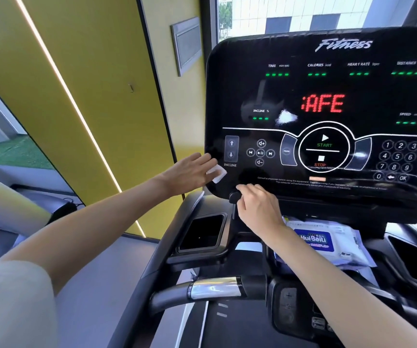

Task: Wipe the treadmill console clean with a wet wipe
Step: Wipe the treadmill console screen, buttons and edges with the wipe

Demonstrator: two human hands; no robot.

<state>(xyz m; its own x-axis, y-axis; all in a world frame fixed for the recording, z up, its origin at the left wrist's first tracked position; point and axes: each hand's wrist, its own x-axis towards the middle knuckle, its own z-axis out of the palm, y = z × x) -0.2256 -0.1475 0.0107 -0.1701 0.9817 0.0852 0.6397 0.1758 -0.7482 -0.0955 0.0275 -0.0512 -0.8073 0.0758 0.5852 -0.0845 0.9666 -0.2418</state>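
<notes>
Chrome sleeves the handlebar [212,288] nearest the person. Past it a pack of wipes [335,243] lies on the tray below the console, partly under the right forearm. The right hand [260,209] curls at a black knob [235,197] on the console's bottom edge; whether it truly grips the knob I cannot tell. The left hand [189,172] is flat, fingers straight, pressing the white wipe [217,173] on the lower left corner of the console [302,51], just beside the incline arrows [231,148].

The panel is lit, so a sweep rightward over the arrows or the start button [324,141] would likely press them; a light touch seems wise there. Held only under flat fingers, the wipe may slip off the edge. The right hand stands in the way of the bottom strip. Higher up shows a pale patch [286,116], smear or glare, I cannot tell.
</notes>
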